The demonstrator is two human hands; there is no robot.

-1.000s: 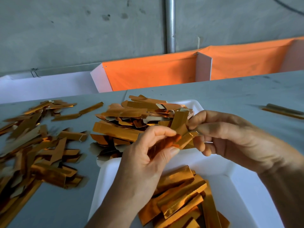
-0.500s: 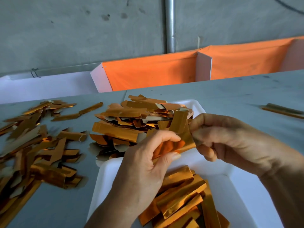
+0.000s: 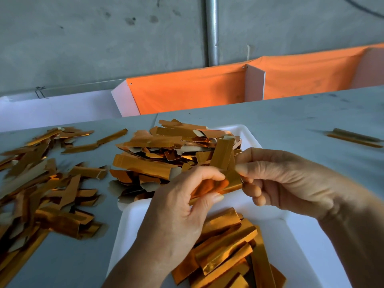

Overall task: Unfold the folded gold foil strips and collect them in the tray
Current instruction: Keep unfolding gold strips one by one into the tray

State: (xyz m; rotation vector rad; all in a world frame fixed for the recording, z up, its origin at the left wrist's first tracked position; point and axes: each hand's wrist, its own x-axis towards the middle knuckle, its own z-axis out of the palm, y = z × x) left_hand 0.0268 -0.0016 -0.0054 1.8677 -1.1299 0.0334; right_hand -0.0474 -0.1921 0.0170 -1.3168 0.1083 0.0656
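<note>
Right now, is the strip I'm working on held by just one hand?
No, both hands pinch the gold foil strip: the left hand holds its near end and the right hand its far end, above the white tray.

Both hands, left hand (image 3: pixel 178 213) and right hand (image 3: pixel 291 183), pinch one gold foil strip (image 3: pixel 224 183) above the white tray (image 3: pixel 291 242) on the table (image 3: pixel 291 121).

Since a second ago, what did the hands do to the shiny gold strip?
Both hands kept hold of the gold foil strip and opened it: it went from a narrow fold to a wider sheet, one end now standing up. The left hand still pinches its left part, the right hand its right end. The white tray, the strips in the tray and the piles on the table did not move.
</note>
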